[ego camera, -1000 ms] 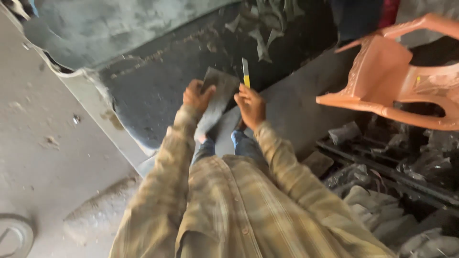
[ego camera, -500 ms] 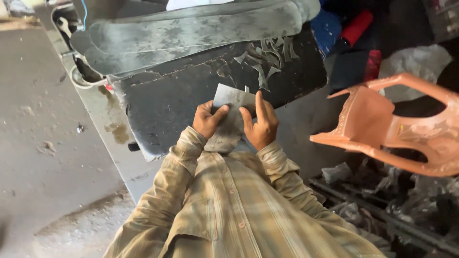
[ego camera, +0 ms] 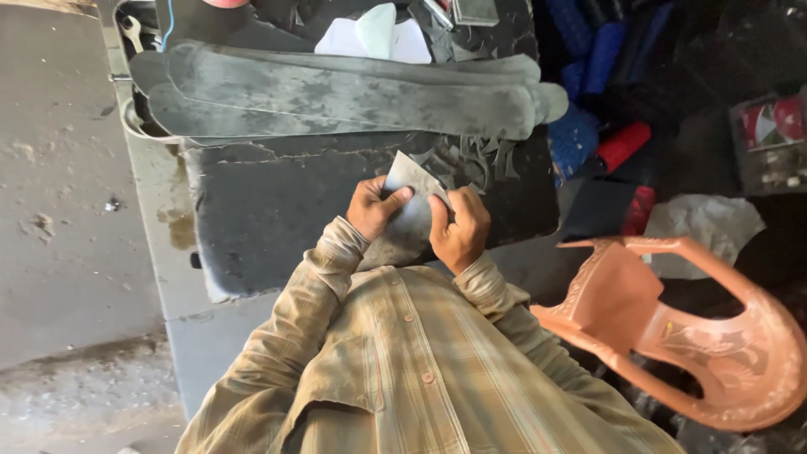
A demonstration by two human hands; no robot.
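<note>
Two hands hold one thing between them: a flat grey piece of sheet material with a pointed upper corner (ego camera: 406,214). The left hand (ego camera: 376,208) grips its left edge, thumb laid across the face and fingers curled behind. The right hand (ego camera: 460,227) clamps the right edge in the same way, knuckles toward the camera. Both are closed on the sheet — neither is spread. The piece is held upright in front of the chest, just above a large dark slab of rubbery sheet (ego camera: 269,214) that lies on a pale concrete ledge (ego camera: 168,244).

Beyond the slab lie two long grey, dusty strips with rounded ends (ego camera: 336,97), stacked one partly over the other. Thin dark offcuts — too tangled to count — lie curled by the slab's far right corner (ego camera: 483,155).

To the right stands one salmon-coloured plastic chair (ego camera: 672,328), tipped at an angle. Behind it are one red cylinder-shaped object (ego camera: 624,145), one crumpled white cloth or bag (ego camera: 702,227) and several blue pieces (ego camera: 588,42). Both sleeves belong to one checked, beige button shirt (ego camera: 403,370).
</note>
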